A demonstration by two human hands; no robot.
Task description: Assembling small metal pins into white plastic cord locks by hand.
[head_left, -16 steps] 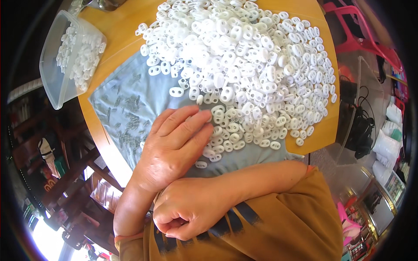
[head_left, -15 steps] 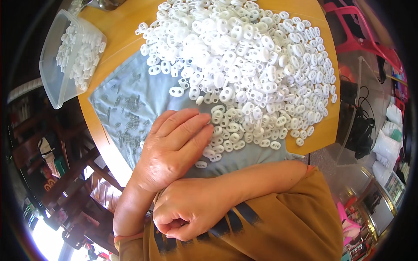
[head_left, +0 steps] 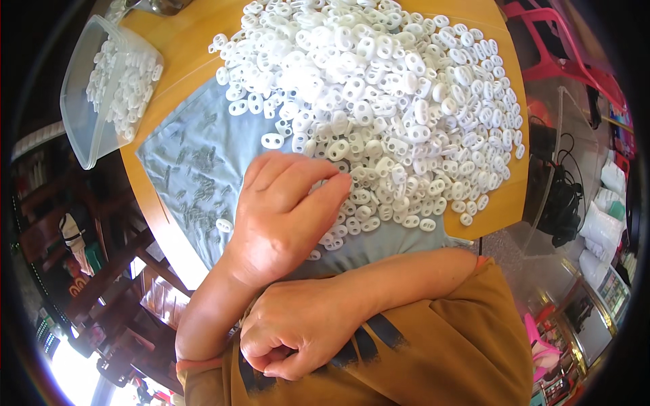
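Observation:
A big heap of small white oval plastic pieces point(head_left: 379, 115), most with two holes, spreads over a grey-blue cloth point(head_left: 196, 155) and the wooden table. At the heap's near left edge is my left hand point(head_left: 288, 210), palm down, its fingers bent and drawn together over the pieces. Whatever lies under those fingertips is hidden. My right hand point(head_left: 298, 328) rests close to my body, its forearm crossing from the right. Its fingers are curled in with the thumb against them, and anything inside cannot be made out. One stray piece point(head_left: 223, 225) lies left of my left wrist.
At the far left, a clear plastic tub point(head_left: 84, 115) holding white pieces leans at the edge of the table point(head_left: 183, 64). A metal vessel point(head_left: 162, 5) stands behind it. Beyond the table's right side are a pink chair point(head_left: 555, 47) and black cables point(head_left: 565, 203).
My left hand has shifted right and slightly away from me, its fingers curling tighter. The stray piece on the cloth shows more fully. My right hand has barely moved.

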